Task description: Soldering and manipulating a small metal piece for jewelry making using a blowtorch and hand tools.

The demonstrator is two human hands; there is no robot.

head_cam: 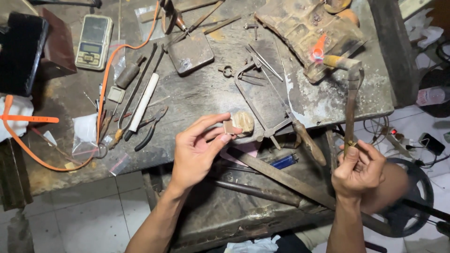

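My left hand (199, 147) pinches a small flat piece of metal (229, 126) between thumb and fingers, just in front of a worn wooden bench peg (244, 121) at the workbench edge. My right hand (358, 169) grips the lower end of a long rusty torch (350, 105). The torch's brass nozzle (338, 62) points left, and a small orange flame (318, 48) burns at its tip against a charred block (307, 28) at the back right of the bench.
A jeweller's saw frame (274, 100) lies beside the peg. Pliers (151, 127), files, a white rod (143, 102), a digital scale (94, 41), small plastic bags and an orange hose (105, 79) crowd the left. A lower shelf holds long metal bars (281, 175) and a blue lighter (284, 161).
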